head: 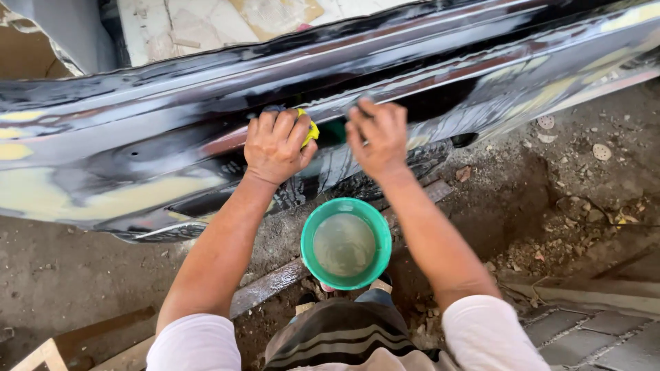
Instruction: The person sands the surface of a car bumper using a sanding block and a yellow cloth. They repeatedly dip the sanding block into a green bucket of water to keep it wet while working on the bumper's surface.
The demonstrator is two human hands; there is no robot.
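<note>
1. A long, glossy black car body panel [172, 137], wet and patched with pale yellow filler, is seen stretched across the upper half of the view, propped above the dirt ground [55, 275].
2. The left hand [276, 145] is pressed against the panel's middle, its fingers clenched around a small yellow sanding pad [311, 129], of which only one edge is shown past the knuckles.
3. The right hand [378, 137] is laid just beside it on the same wet surface, fingers released and spread flat; nothing is grasped there.
4. A round green plastic bucket [346, 208] of cloudy water is set on the ground directly below and between the two forearms, near the person's knees.
5. A dark wooden plank [268, 285] is seen lying on the ground under the bucket, running diagonally.
6. Rubble and scattered debris [577, 213] are spread over the soil at the right, with grey paving blocks [591, 336] in the lower right corner.
</note>
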